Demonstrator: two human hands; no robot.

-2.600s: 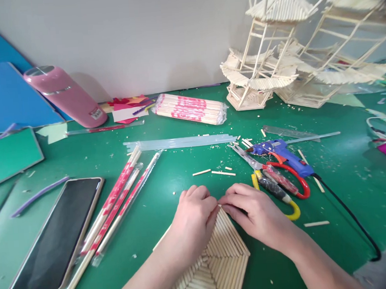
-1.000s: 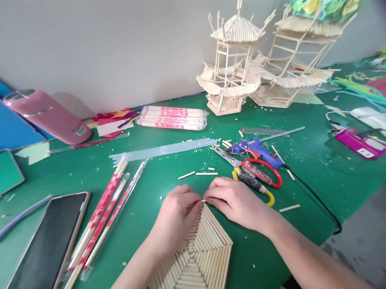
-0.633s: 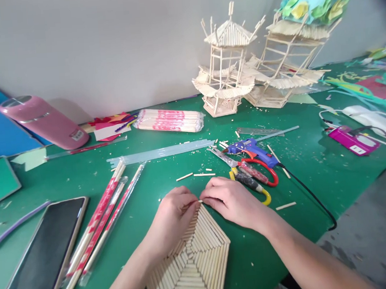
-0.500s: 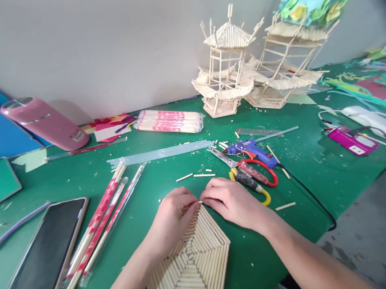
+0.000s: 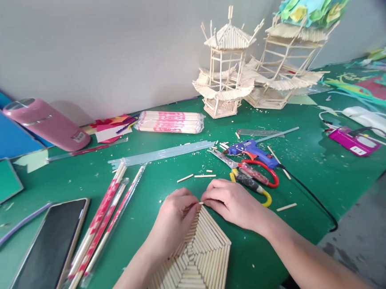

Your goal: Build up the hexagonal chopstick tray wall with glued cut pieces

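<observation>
Your left hand point(image 5: 176, 215) and right hand point(image 5: 232, 201) pinch a short stick point(image 5: 200, 202) between closed fingertips at the far corner of the hexagonal stick panel point(image 5: 195, 262), which lies flat on the green table point(image 5: 168, 171). Scissors point(image 5: 252, 175) lie just right.

Two stick pagodas point(image 5: 227, 66) (side by side), one glue gun point(image 5: 252, 151), one phone point(image 5: 38, 259).

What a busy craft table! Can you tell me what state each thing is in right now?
Left hand: pinching a small stick at the panel's tip.
Right hand: pinching the same stick.
Hexagonal wooden stick panel: flat on the table.
Black phone: screen dark.
Blue glue gun: lying down, cord attached.
Pink bottle: on its side, capped.
</observation>
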